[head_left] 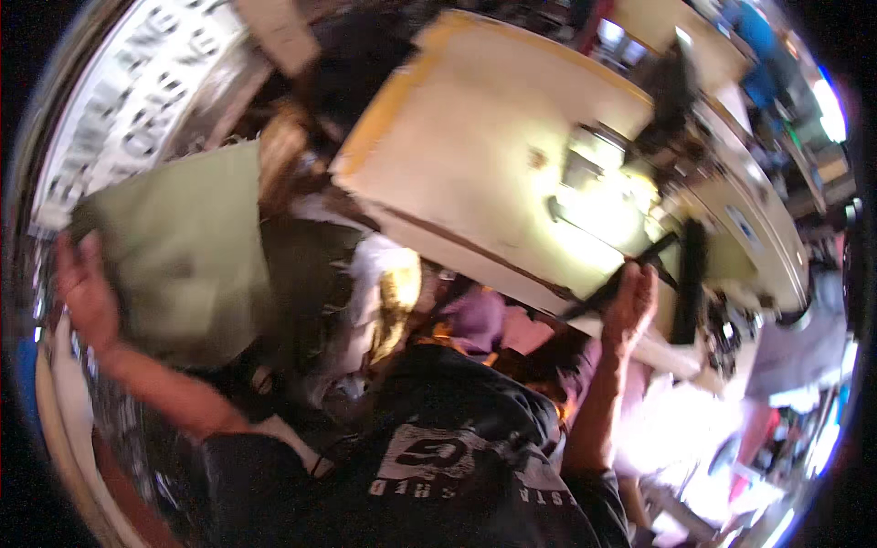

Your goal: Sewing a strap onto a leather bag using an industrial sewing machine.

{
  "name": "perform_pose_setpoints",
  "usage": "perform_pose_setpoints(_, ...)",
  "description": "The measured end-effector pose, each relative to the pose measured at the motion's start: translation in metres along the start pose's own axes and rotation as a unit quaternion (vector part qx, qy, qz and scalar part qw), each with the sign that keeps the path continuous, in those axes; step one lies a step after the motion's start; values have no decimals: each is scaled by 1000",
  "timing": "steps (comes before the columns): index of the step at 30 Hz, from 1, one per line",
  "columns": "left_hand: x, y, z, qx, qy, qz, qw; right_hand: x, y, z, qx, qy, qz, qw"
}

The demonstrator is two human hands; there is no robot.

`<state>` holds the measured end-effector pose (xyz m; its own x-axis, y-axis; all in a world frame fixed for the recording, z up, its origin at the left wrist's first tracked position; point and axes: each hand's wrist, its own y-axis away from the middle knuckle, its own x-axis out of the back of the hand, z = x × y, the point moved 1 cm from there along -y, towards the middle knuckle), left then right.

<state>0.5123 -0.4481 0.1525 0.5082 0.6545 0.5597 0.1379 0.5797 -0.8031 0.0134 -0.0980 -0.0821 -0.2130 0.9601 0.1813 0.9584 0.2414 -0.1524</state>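
At the far left, my left hand [89, 297] is stretched out beside a squarish piece of olive-green cloth [196, 256]. Its fingers look extended along the cloth's edge, though blur softens them. My right hand [632, 306] is raised at the front edge of a pale sewing table [457, 128], its fingers straight and close together. A dark strip [594, 303] runs slantwise by its fingertips; whether they touch cannot be made out. Just right of that hand stands a black upright piece [691, 283]. A sewing machine [594, 164], partly lost in lamp glare, sits on the table.
White and yellowish cloth [384, 283] lies bunched in front of the table, near purple fabric [475, 315]. A white lettered banner [137, 100] slants across the upper left. Another pale worktop [749, 210] is at right, and bright light washes out the lower right.
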Motion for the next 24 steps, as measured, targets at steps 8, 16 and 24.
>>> perform_pose_setpoints(8, -119, -88, 218, -265, 251, -355, 861, 29, 9, -14, -45, -74, 29, 996)
perform_pose_setpoints(16, -288, 120, 422, -428, 327, -560, 629, 47, 2, -21, -14, 100, 56, 993)
perform_pose_setpoints(24, -290, 137, 427, -400, 395, -537, 629, 47, 3, -16, -49, 106, 41, 992)
